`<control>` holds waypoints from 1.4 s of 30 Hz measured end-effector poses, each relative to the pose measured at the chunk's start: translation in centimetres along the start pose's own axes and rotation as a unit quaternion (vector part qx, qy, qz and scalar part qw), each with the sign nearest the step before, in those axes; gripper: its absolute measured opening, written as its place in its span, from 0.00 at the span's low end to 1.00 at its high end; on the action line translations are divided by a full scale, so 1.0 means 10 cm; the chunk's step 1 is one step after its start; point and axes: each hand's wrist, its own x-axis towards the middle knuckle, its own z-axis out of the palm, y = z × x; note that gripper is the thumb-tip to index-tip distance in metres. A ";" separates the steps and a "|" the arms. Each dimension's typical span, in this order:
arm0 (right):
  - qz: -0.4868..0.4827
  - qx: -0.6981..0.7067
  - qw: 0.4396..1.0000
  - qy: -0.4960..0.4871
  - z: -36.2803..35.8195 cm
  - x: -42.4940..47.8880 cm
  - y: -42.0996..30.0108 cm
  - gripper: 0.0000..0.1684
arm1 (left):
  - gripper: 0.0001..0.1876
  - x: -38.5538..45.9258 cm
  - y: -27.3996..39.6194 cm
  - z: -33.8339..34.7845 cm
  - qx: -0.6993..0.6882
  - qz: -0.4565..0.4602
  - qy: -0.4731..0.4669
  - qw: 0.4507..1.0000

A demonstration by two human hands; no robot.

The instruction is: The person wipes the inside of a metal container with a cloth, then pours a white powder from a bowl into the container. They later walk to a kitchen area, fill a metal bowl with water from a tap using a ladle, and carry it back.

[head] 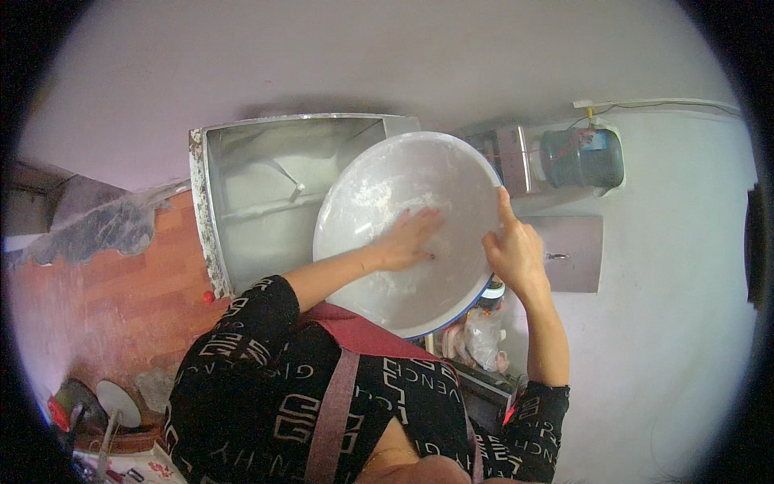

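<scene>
A large round white enamel basin (363, 290) with a blue rim is tilted in front of my body. White powdery smears mark its inner surface. My left hand (411, 238), a little blurred, lies flat against the inside of the basin with its fingers apart. On the right, my right hand (517, 251) grips the basin's rim, thumb inside and index finger stretched along the edge. The basin's underside is hidden. My apron (363, 333) touches the near rim.
An open metal-edged tank (272, 230) with worn edges stands behind the basin at left. At right are a blue water-cooler bottle (580, 158) and a cabinet door (571, 254) with a handle. Plastic bags (484, 339) lie below the basin. A small red ball (208, 296) is by the tank's corner.
</scene>
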 end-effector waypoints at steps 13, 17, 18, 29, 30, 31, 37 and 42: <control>-0.031 0.003 0.999 0.014 0.00 0.06 -0.01 0.47 | 0.35 -0.81 0.05 -0.06 -0.163 0.196 -0.193 0.947; -0.027 0.003 1.000 0.008 0.03 0.05 0.00 0.47 | 0.35 -1.06 -0.52 -0.28 -0.064 0.172 -0.350 0.919; -0.026 0.001 1.000 0.012 0.02 0.04 0.00 0.47 | 0.36 -1.02 -0.67 -0.39 0.026 0.126 -0.354 0.926; -0.029 0.000 0.999 0.017 -0.01 0.11 -0.08 0.45 | 0.42 -0.86 -0.55 -0.31 0.158 0.046 -0.176 0.971; -0.025 -0.005 0.999 0.021 -0.01 0.06 -0.06 0.45 | 0.42 -0.75 -0.65 -0.39 0.223 -0.023 -0.175 0.959; -0.024 -0.001 1.000 0.021 -0.02 0.06 -0.08 0.44 | 0.42 -0.68 -0.74 -0.45 0.288 -0.100 -0.170 0.937; -0.027 -0.004 1.000 0.009 -0.07 0.10 -0.19 0.44 | 0.42 -0.29 -0.69 -0.27 0.057 0.059 -0.025 0.996; -0.017 -0.013 1.000 -0.003 -0.03 0.07 -0.18 0.44 | 0.41 -0.63 -1.20 -0.50 0.169 -0.070 0.014 0.983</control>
